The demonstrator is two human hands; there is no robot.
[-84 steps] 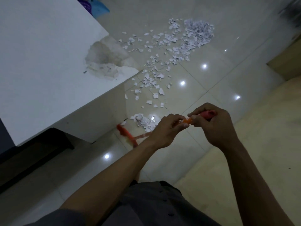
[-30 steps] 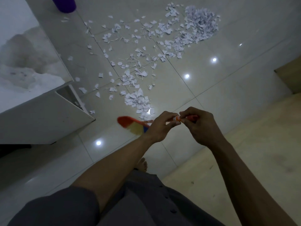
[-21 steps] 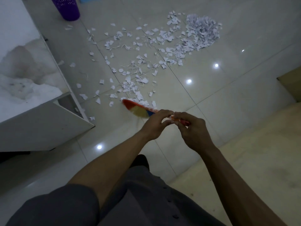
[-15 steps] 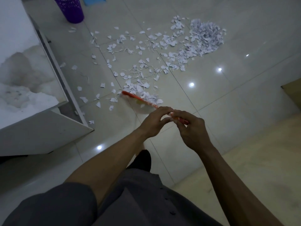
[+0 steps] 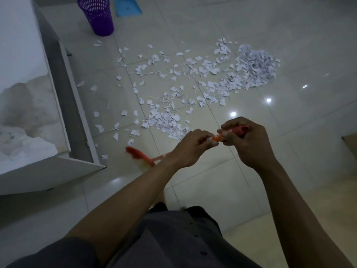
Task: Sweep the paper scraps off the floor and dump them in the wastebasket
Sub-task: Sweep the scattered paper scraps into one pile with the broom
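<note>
Both my hands are on the broom (image 5: pixel 216 138). My left hand (image 5: pixel 190 147) sits lower on the handle, its fingers (image 5: pixel 203 137) curled round the shaft. My right hand (image 5: pixel 249 144) is just beside it at the top, with its fingers (image 5: pixel 229 126) clamped on the red grip (image 5: pixel 240 130). A short orange stretch of handle shows between the 2 hands. The handle slants down and to my left. The head (image 5: pixel 136 153) is blurred and low by the floor (image 5: pixel 299 35), near the corner of the white tabletop (image 5: pixel 19 55). I cannot tell if the bristles touch the tiles.

The scraps (image 5: pixel 255 68) are all on the floor in front of me, most of them in 1 dense pile at the far right. A thinner scatter trails from it toward me and ends in a smaller heap (image 5: pixel 167 120) just beyond my left hand. Loose bits lie along the tabletop's side. The head is on my side of the heap, apart from it.

The purple wastebasket (image 5: pixel 98 15) stands upright at the far left, beyond the scatter and well apart from the dense pile. A blue dustpan (image 5: pixel 127 6) lies just to its right. My grey shirt (image 5: pixel 173 238) fills the bottom of the view.
</note>
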